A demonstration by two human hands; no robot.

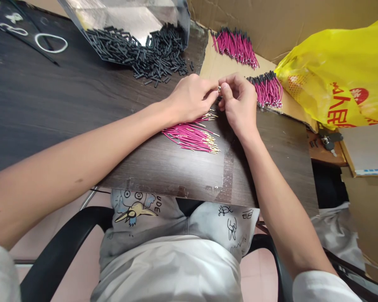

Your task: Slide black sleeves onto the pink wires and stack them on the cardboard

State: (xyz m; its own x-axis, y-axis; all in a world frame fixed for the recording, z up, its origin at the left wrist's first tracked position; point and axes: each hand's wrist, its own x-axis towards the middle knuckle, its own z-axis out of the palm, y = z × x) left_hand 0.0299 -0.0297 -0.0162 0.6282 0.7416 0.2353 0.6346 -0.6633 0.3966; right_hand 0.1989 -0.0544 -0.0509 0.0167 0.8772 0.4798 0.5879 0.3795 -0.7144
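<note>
Both bare forearms reached forward and angled inward, so the left hand (190, 98) and right hand (239, 102) met almost touching, fingers curled, thumbs and forefingers pinched tight together at the tips.

A yellow plastic bag (340, 71) bears red printed characters, too creased to read. Grey printed trousers (176, 218) show the letters "UDE" beside cartoon doodles. No other text is legible.

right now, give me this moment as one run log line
left hand and right hand: pinch one small part together | below: loose pink wires with gold tips on dark wood table | behind: short black tube pieces
</note>
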